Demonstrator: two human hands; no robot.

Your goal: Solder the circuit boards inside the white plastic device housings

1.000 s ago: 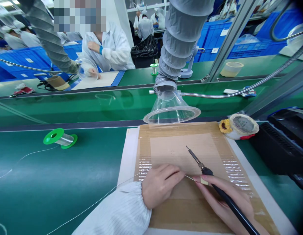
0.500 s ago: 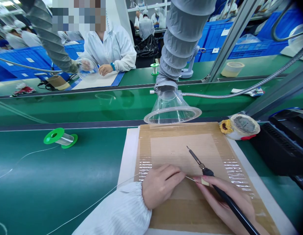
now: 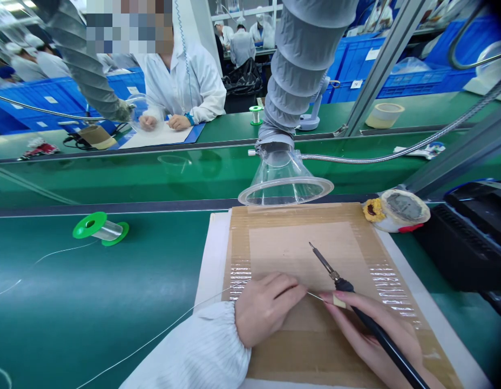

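My left hand (image 3: 269,305) is closed in a pinch on a thin solder wire (image 3: 169,332), which trails from it to the lower left. A short bit of this wire runs on from the left fingertips to the right fingertips. My right hand (image 3: 376,329) is closed round the black handle of a soldering iron (image 3: 335,278), whose metal tip points up and away above the board. A pale yellow piece sits at the right fingertips; whether it is a finger cot I cannot tell. Both hands are over a taped cardboard sheet (image 3: 307,243).
A green solder spool (image 3: 108,231) lies on the left of the green bench. A clear fume hood (image 3: 285,183) hangs beyond the cardboard. To the right are a round tip-cleaning pot (image 3: 404,209) and a black box (image 3: 465,248). A co-worker (image 3: 181,81) sits across the bench.
My hands, the wire and the iron look unmoved. The co-worker's hands have shifted on their sheet. A small white item on the far ledge appears slightly farther right.
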